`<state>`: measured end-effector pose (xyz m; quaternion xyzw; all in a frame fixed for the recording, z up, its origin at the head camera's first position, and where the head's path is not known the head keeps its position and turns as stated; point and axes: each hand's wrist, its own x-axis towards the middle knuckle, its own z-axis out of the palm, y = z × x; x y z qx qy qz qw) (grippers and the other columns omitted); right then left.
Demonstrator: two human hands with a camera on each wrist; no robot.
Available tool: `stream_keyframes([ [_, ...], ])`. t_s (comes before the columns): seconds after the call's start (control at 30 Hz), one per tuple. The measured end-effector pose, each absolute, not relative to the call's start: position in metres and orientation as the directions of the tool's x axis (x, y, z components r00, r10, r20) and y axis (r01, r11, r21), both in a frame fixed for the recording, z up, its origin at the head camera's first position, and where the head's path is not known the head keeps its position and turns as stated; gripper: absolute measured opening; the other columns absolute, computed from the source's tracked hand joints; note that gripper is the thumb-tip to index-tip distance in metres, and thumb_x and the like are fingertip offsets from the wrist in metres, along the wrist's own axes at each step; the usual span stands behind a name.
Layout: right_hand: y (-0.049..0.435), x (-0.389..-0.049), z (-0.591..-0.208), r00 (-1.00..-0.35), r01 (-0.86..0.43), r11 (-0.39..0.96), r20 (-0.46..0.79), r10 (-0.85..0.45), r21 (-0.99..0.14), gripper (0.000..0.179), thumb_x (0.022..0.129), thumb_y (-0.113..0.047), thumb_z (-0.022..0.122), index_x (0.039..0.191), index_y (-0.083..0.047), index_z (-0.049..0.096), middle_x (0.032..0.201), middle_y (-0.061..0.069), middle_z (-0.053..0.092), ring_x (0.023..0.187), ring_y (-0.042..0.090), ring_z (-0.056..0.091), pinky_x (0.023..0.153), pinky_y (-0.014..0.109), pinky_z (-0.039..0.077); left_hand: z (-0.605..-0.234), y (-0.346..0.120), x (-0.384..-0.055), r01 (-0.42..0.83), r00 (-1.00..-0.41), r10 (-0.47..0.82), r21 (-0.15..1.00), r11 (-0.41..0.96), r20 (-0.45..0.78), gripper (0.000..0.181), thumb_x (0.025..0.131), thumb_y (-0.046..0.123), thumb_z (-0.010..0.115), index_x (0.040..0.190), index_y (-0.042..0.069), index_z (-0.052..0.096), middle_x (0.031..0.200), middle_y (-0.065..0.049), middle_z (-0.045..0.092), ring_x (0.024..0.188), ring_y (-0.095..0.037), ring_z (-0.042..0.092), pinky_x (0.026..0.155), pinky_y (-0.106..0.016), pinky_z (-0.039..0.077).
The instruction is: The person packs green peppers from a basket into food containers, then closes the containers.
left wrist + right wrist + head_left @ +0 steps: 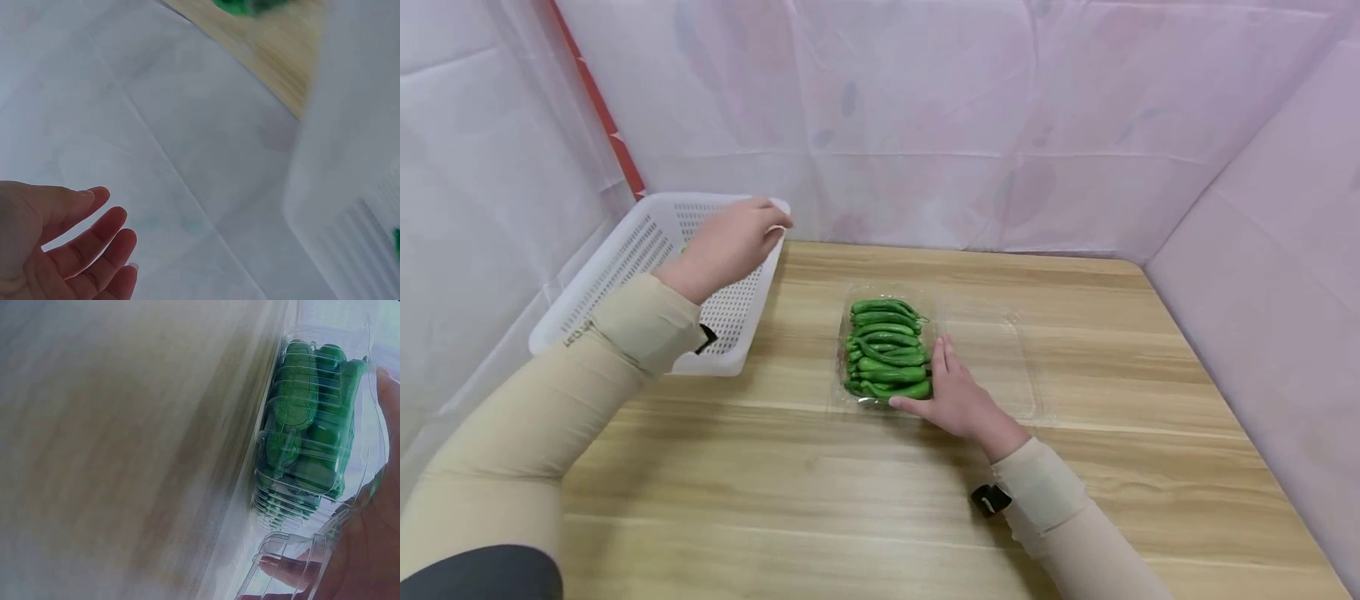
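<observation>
My left hand (733, 242) hangs over the back right part of a white slotted basket (748, 321), its fingers loosely bent with nothing between them. The left wrist view shows the same hand (81, 250) with thumb and fingertips apart. Green chili peppers (887, 350) lie in rows in a clear plastic box (842, 375) on the table. At the box's right edge rests my right hand (962, 400), thumb at the near corner and fingers stretched along the hinge side. In the right wrist view the hand (362, 544) lies along the clear plastic, with peppers (297, 394) showing through the wall.
The box's clear lid (992, 358) is folded out flat to the right. A little green shows inside the basket, mostly hidden by the left arm. Pale sheets (925, 125) hang behind and beside the wooden table (820, 517). A red strip (598, 100) runs down at the back left.
</observation>
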<state>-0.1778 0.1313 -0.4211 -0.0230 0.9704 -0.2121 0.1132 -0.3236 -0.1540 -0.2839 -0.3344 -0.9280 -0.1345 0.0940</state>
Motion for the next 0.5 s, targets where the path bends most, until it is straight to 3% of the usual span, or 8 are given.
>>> stream_keyframes([
  [0.07,0.131,-0.177,-0.423,-0.973,0.001,0.909,-0.21,-0.095,-0.416,0.122,0.073,-0.076,0.051,0.145,0.005,-0.006,0.152,0.021,-0.01,0.136,0.043,0.008,0.104,0.055,0.025,-0.289,-0.162,-0.337,0.629,-0.773,0.581,0.184,0.755,0.254,0.026,0.094,0.004,0.047,0.115,-0.003,0.061,0.116,-0.02,0.058,0.111,-0.036,0.052,0.094,-0.047,0.04],
  [0.27,0.13,-0.175,-0.426,-0.974,0.0,0.912,-0.208,-0.094,-0.411,0.122,0.073,-0.077,0.05,0.145,0.005,-0.005,0.152,0.022,-0.009,0.137,0.041,0.008,0.105,0.052,0.024,-0.302,-0.183,-0.37,0.517,-0.856,0.501,0.172,0.839,0.128,0.03,0.094,0.002,0.042,0.118,-0.007,0.057,0.119,-0.026,0.055,0.113,-0.041,0.049,0.093,-0.052,0.04],
  [0.5,0.129,-0.173,-0.427,-0.977,0.01,0.913,-0.198,-0.078,-0.409,0.122,0.073,-0.075,0.052,0.145,0.004,-0.005,0.152,0.021,-0.009,0.136,0.042,0.01,0.104,0.053,0.026,-0.32,-0.206,-0.405,0.415,-0.904,0.425,0.149,0.898,-0.041,0.036,0.092,-0.001,0.037,0.124,-0.009,0.051,0.126,-0.03,0.049,0.115,-0.044,0.046,0.096,-0.055,0.035],
])
